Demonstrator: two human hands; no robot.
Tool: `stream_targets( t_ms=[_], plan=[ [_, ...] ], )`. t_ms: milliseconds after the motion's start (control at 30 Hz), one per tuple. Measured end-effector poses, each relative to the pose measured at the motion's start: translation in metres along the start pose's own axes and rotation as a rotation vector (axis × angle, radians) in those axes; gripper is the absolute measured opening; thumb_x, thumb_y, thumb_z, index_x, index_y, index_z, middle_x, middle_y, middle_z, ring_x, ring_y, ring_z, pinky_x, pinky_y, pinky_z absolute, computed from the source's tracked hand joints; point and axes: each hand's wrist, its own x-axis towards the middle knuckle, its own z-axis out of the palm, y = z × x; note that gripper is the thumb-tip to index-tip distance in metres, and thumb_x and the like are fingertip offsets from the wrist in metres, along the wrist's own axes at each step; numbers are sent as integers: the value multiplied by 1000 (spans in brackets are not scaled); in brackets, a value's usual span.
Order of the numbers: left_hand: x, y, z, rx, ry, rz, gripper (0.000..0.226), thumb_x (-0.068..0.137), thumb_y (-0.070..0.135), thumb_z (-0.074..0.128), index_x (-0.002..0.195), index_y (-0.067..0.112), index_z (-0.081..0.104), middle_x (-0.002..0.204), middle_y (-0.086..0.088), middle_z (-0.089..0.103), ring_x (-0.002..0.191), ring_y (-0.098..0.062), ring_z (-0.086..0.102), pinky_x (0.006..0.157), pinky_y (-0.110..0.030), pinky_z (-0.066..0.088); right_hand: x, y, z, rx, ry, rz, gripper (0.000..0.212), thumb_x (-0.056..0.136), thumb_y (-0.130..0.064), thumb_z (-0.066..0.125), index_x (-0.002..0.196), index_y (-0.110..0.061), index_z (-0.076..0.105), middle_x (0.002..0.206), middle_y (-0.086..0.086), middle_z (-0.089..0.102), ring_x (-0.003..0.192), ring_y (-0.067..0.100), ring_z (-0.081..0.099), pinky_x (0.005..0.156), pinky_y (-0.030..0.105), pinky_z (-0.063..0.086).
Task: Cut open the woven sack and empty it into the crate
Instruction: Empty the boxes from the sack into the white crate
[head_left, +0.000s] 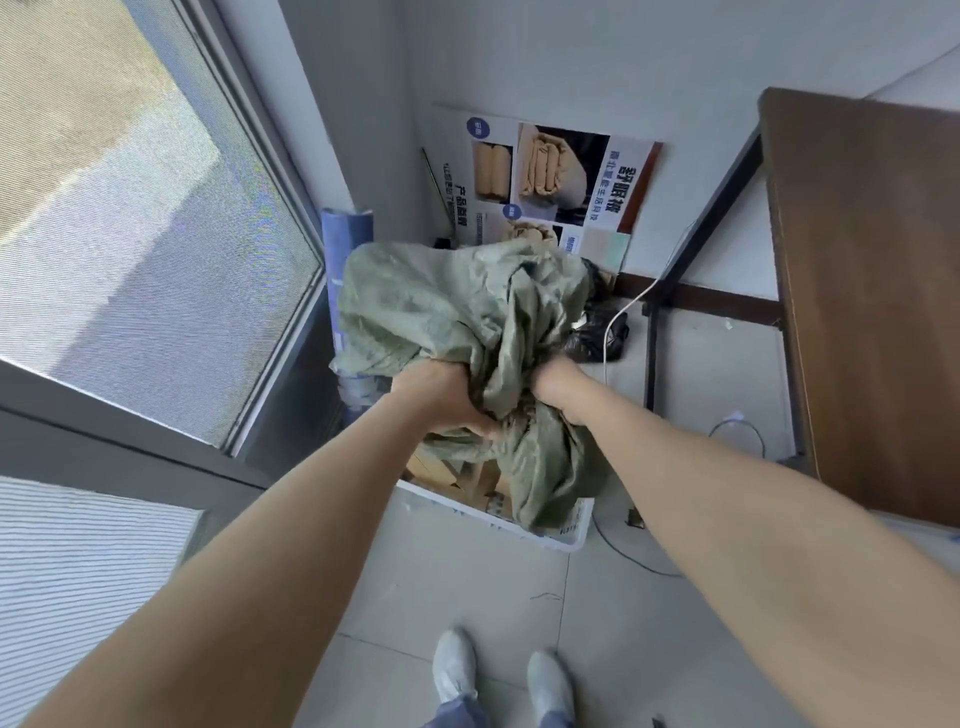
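Two fistfuls of green woven sack (441, 312): my left grip (447, 400) and right grip (558, 387) clutch its crumpled middle side by side, the bulk billowing beyond them. It hangs over the white crate (457, 512), lower end draping inside beside brown boxes (436, 470)

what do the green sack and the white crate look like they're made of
The sack: likely woven plastic, matte grey-green, with a faint weave texture and stiff crumpled creases. The crate: probably moulded plastic, smooth white, with a rounded rim and what look like slots in its wall.
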Motion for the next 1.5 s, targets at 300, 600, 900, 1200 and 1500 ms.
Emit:
stream_targets(
  t_ms=[300,600,900,1200,1500],
  plan=[
    [11,9,10,-937,329,-161,25,84,12,57,105,-1,62,99,-17,65,94,-32,61,75,-31,46,9,13,22,176,109,186,97,75,-34,71,149,-13,12,143,15,36,131,38,36,108,47,34],
    [19,-2,15,-765,479,-141,25,82,20,62,97,0,64,98,-18,66,96,-34,61,78,-33,47,5,32,18,34,271,155,26,89,-9,49,114,-5,53,112,12,59,100,34,58,80,35,49],
    [22,1,23,-484,337,-131,34,85,22,60,111,1,60,113,-22,63,104,-39,59,83,-37,46,10,29,23,367,296,282,81,70,-28,67,137,-26,21,130,12,45,116,35,47,97,49,41],
    [30,5,24,-504,329,-230,26,88,21,53,104,1,58,112,-21,62,102,-40,58,80,-38,45,-17,34,78,162,861,73,53,67,0,66,116,-11,49,131,13,42,119,33,43,94,44,38],
    [27,4,21,-708,85,-34,22,83,12,62,101,1,63,88,-8,60,80,-22,55,63,-27,43,21,31,69,115,97,12,38,92,-13,50,129,-5,52,133,16,52,120,33,51,99,36,43]
  ],
)
